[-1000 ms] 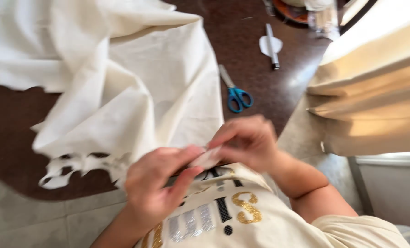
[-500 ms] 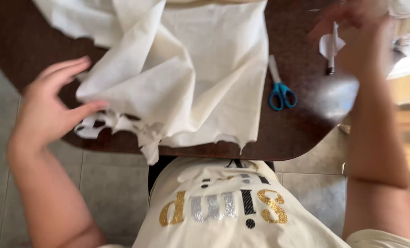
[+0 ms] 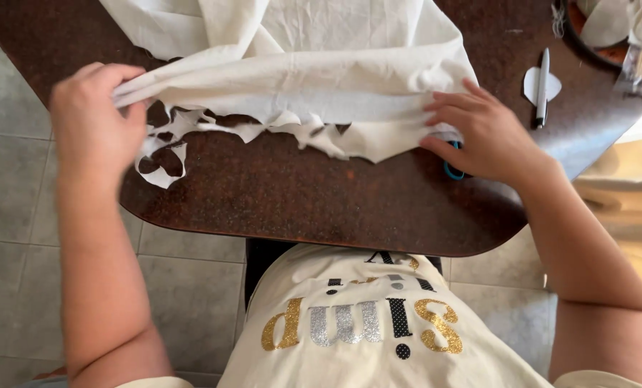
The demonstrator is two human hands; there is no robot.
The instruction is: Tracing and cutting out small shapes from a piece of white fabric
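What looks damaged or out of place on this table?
The cream fabric has a ragged near edge full of cut-out holes, with loose strips dangling beside the left hand. The blue-handled scissors lie mostly hidden under the right hand and the cloth.

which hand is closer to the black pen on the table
Right. The right hand presses the cream cloth just left of the black pen; the left hand grips the cloth's far end, across the table.
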